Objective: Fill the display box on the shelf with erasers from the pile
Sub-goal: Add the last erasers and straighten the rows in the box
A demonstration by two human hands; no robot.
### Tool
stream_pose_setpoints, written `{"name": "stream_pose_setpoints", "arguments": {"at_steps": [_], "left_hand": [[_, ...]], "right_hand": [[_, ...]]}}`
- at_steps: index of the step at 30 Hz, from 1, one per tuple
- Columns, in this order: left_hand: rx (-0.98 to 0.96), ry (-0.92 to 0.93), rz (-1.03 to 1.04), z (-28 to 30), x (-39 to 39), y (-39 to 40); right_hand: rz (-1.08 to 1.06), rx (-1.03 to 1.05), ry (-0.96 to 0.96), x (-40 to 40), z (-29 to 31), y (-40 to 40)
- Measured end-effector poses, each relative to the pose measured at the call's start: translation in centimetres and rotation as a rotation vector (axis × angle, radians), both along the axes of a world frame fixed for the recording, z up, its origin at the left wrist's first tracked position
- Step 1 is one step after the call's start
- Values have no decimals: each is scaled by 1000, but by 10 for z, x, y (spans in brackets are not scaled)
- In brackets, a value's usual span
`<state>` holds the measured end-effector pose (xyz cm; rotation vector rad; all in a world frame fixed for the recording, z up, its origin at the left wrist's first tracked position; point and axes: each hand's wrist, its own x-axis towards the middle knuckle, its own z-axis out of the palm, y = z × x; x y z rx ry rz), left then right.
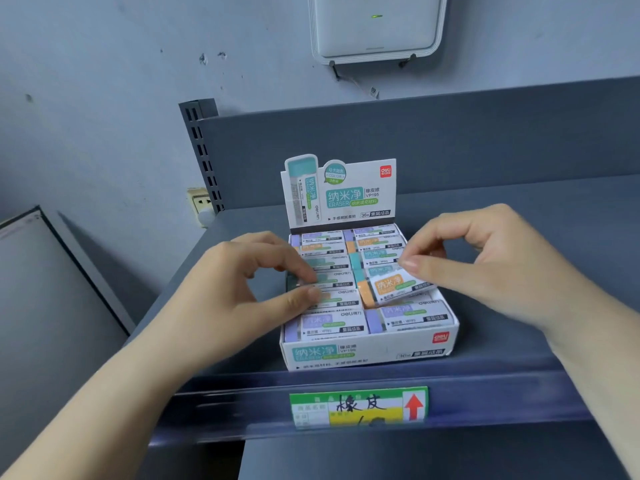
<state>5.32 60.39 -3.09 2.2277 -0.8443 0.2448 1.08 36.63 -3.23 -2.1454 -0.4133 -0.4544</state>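
Observation:
A white display box with an upright printed header card stands on the grey shelf. Two rows of sleeved erasers fill it. My left hand hovers over the left row, its thumb and forefinger pinching a teal eraser there. My right hand is over the right row, its fingertips on an orange eraser that lies tilted above the others. Purple erasers fill the front of the box. No loose pile is in view.
A green and yellow price label sits in the shelf's front rail. The shelf's grey back panel rises behind the box, with a slotted upright at its left. A white device hangs on the wall above.

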Motion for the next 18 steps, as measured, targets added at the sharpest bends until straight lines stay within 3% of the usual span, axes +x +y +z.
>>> {"name": "stream_pose_setpoints", "arguments": {"at_steps": [6,13,18], "left_hand": [[-2,-28,39,-3,-3,5],[18,-128,-7,6,-25,13],[200,-104,-86,6,-18,10]], "right_hand": [[40,-113,-1,1,-1,1],[-12,-140,-148,-13,5,2],[29,-397,-75,-13,4,7]]}}
